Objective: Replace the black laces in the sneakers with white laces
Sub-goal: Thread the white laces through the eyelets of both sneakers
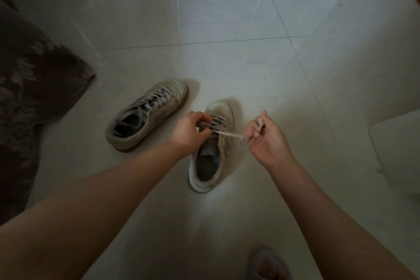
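Two pale sneakers stand on the tiled floor. The left sneaker is laced with a light lace and lies angled, toe toward the upper right. The right sneaker points away from me, partly laced near the toe. My left hand pinches one end of the white lace over the eyelets. My right hand grips the other end, pulled out taut to the right and looped round the fingers. No black lace shows.
A dark patterned cloth drapes down at the left. A white object's corner sits at the right edge. A slippered foot shows at the bottom. The glossy floor tiles stretch ahead.
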